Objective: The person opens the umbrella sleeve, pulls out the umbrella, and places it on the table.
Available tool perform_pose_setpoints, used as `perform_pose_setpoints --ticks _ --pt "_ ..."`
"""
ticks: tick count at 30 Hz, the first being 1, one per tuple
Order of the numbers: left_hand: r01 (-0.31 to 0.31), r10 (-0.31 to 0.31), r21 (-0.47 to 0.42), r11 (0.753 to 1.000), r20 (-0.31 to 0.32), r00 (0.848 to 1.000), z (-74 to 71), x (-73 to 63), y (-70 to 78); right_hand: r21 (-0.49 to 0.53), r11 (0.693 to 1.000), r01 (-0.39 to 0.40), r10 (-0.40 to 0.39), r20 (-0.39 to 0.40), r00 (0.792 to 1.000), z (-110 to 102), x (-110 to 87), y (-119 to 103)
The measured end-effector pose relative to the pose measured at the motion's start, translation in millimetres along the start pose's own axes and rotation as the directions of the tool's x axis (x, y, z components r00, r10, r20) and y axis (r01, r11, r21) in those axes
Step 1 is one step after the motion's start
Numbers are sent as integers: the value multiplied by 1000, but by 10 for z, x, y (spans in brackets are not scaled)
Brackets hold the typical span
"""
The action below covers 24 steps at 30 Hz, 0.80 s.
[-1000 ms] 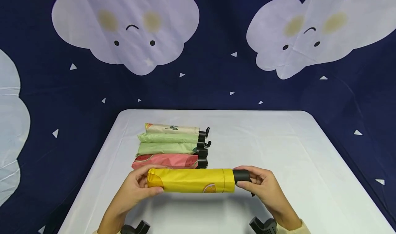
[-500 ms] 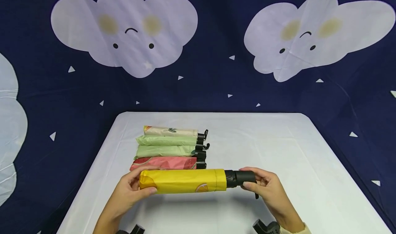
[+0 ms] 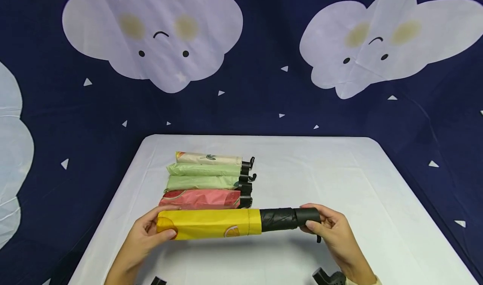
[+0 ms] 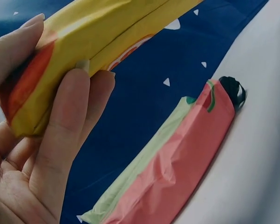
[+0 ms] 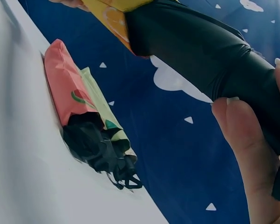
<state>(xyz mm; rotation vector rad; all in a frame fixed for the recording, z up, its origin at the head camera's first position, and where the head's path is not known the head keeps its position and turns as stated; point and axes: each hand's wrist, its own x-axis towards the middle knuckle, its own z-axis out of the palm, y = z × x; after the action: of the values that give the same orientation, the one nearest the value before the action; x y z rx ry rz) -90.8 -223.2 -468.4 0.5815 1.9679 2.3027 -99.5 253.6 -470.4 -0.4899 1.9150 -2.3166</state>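
A yellow umbrella sleeve point(image 3: 203, 224) with orange-slice prints is held level above the front of the table. Its closed end sits between the thumb and fingers of my left hand point(image 3: 145, 231). Out of its right end shows a folded black umbrella point(image 3: 278, 219), partly still inside the sleeve. My right hand point(image 3: 333, 230) pinches the umbrella's black handle, from which a short strap hangs. In the left wrist view, the fingertips point(image 4: 67, 100) press the yellow fabric. Seen from the right wrist, the fingers point(image 5: 242, 126) curl around the handle end.
Behind the hands, several sleeved umbrellas lie in a row on the white table point(image 3: 320, 172): a red one point(image 3: 203, 198), two light green ones point(image 3: 205, 169) and a cream one point(image 3: 209, 158). Their black handles point right. A dark blue cloud-print cloth point(image 3: 260, 88) hangs behind.
The left hand has moved left with the yellow sleeve and the right hand slightly right with the handle. A longer stretch of the black umbrella now shows between them.
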Motion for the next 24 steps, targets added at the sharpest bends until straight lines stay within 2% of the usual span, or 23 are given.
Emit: perform_pose_setpoints --ticks 7,17,20,24 --pt "-5 4 -38 999 -25 1000 -59 -31 -62 -1 1000 13 -13 -24 1000 -52 -65 -16" --pt "-5 3 -35 999 -63 998 -87 -81 -31 27 999 45 -43 -89 995 -192 -184 -65" --pt "24 -25 -16 1000 -92 995 -91 -114 -8 29 998 59 -56 -97 994 -252 -238 -55" --pt "109 -106 10 994 -144 984 -101 -169 35 58 995 79 -72 -114 991 -340 -342 -41"
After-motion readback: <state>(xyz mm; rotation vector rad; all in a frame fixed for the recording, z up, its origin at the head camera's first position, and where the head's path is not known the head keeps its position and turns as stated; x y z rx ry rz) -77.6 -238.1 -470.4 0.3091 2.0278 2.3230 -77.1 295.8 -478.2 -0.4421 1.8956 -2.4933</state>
